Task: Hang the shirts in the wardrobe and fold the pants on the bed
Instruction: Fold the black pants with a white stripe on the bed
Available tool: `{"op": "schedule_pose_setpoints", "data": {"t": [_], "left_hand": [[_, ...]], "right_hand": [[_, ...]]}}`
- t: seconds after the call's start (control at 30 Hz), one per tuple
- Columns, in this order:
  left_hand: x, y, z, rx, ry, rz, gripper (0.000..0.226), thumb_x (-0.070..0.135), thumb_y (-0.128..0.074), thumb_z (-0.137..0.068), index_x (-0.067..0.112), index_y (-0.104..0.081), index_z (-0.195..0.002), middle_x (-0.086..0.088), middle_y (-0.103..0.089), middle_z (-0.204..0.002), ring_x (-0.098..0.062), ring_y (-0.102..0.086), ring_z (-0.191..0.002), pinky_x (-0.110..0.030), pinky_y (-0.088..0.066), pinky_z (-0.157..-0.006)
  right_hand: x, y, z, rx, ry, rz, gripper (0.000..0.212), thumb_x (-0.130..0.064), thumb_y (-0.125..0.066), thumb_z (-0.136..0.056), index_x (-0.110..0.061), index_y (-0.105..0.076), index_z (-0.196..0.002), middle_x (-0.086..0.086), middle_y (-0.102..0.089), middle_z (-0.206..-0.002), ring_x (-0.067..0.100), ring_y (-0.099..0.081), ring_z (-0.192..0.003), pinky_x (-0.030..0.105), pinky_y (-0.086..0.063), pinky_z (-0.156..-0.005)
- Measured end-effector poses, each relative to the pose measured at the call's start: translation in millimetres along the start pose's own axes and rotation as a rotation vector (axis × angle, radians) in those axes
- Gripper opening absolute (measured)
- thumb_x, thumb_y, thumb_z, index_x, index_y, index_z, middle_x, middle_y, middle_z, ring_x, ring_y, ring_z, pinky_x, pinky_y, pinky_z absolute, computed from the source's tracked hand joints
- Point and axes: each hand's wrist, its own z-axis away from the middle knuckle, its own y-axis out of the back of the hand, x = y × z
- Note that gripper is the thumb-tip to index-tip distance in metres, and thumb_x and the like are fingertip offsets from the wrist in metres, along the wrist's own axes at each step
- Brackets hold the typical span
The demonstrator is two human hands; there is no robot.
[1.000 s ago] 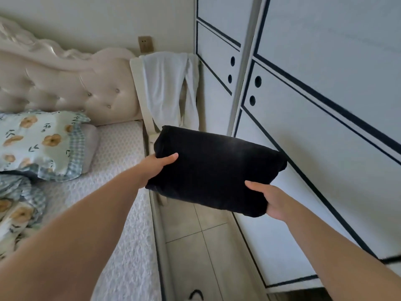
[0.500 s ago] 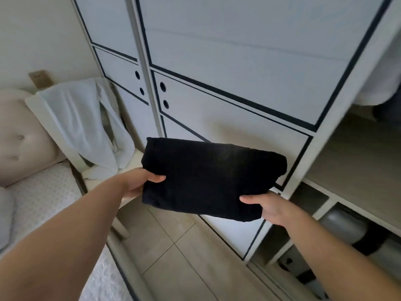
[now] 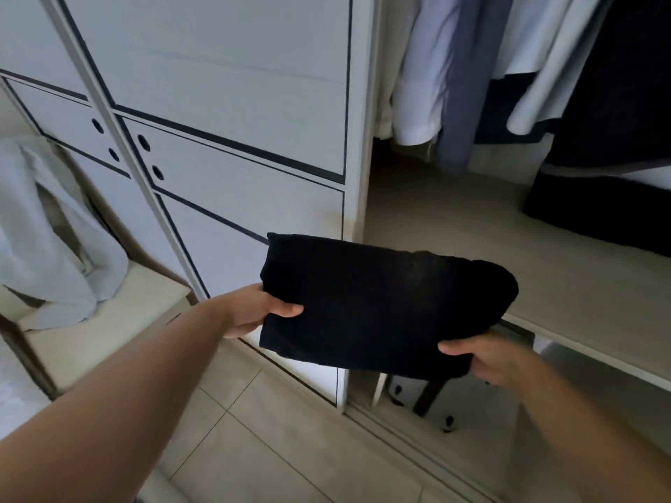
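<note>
Left hand point(image 3: 250, 315) and right hand point(image 3: 488, 361) gripped a folded pair of black pants point(image 3: 381, 306) at each end, fingers point(image 3: 288, 309) closed on the cloth, level before the open wardrobe's shelf point(image 3: 552, 285). Sliding it in flat should keep the fold. Hanging shirts point(image 3: 432, 85) and a dark garment point(image 3: 599, 219) crowded the shelf's right.

We find the folded black cloth pants point(image 3: 381, 306) before the pale wooden wardrobe shelf point(image 3: 472, 245), pale fabric shirts point(image 3: 417, 67) hanging above it.

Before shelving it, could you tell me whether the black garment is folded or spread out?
Folded: the black garment is a compact, layered bundle held between the left hand and right hand.
</note>
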Motion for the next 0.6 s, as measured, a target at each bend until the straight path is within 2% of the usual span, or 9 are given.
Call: {"op": "schedule_pose_setpoints", "data": {"t": [0.1,0.23,0.33,0.43,0.5,0.6], "left_hand": [[5,-51,-13,-0.053,-0.036,-0.017,0.054,0.012,-0.074,-0.068,0.022,-0.053,-0.117,0.005,-0.062,-0.120,-0.012,-0.058,-0.109,-0.023,-0.047,-0.086],[18,-107,-34,-0.102,-0.055,-0.037,0.070,0.016,-0.082,-0.063,0.016,-0.050,-0.125,-0.002,-0.060,-0.126,-0.023,-0.055,-0.117,-0.040,-0.043,-0.104],[30,-138,-51,-0.081,-0.059,-0.040,0.076,0.020,-0.084,-0.060,0.017,-0.048,-0.127,-0.004,-0.058,-0.125,-0.027,-0.054,-0.116,-0.045,-0.042,-0.105],[44,-161,-69,-0.001,-0.046,-0.023,0.065,0.020,-0.081,-0.068,0.016,-0.048,-0.123,-0.006,-0.059,-0.119,-0.027,-0.057,-0.108,-0.045,-0.047,-0.099],[54,-174,-81,0.035,-0.029,-0.032,0.053,0.025,-0.079,-0.073,0.017,-0.050,-0.117,-0.005,-0.061,-0.114,-0.026,-0.059,-0.101,-0.044,-0.049,-0.096],[70,-193,-102,0.068,-0.040,-0.049,0.049,0.034,-0.076,-0.077,0.019,-0.049,-0.115,-0.005,-0.061,-0.112,-0.027,-0.059,-0.103,-0.046,-0.047,-0.099]], "right_hand": [[3,40,29,0.087,0.008,-0.039,0.060,0.001,-0.077,-0.057,-0.015,-0.060,-0.113,0.002,-0.072,-0.105,0.022,-0.067,-0.098,0.033,-0.056,-0.071],[1,86,64,0.171,0.060,-0.074,0.059,-0.003,-0.074,-0.057,-0.017,-0.062,-0.113,0.001,-0.071,-0.107,0.023,-0.065,-0.102,0.035,-0.052,-0.076],[-3,109,81,0.213,0.094,-0.110,0.056,-0.008,-0.074,-0.059,-0.020,-0.062,-0.112,-0.001,-0.071,-0.106,0.019,-0.068,-0.095,0.033,-0.054,-0.071],[-5,125,90,0.260,0.139,-0.172,0.050,-0.017,-0.075,-0.065,-0.020,-0.062,-0.114,0.000,-0.071,-0.108,0.019,-0.068,-0.095,0.030,-0.057,-0.067],[-6,135,94,0.293,0.160,-0.211,0.048,-0.023,-0.074,-0.070,-0.021,-0.062,-0.116,0.001,-0.070,-0.110,0.020,-0.067,-0.099,0.030,-0.057,-0.070],[-10,151,97,0.368,0.166,-0.267,0.051,-0.026,-0.075,-0.069,-0.020,-0.061,-0.118,0.003,-0.069,-0.112,0.022,-0.067,-0.100,0.034,-0.054,-0.075]]}}
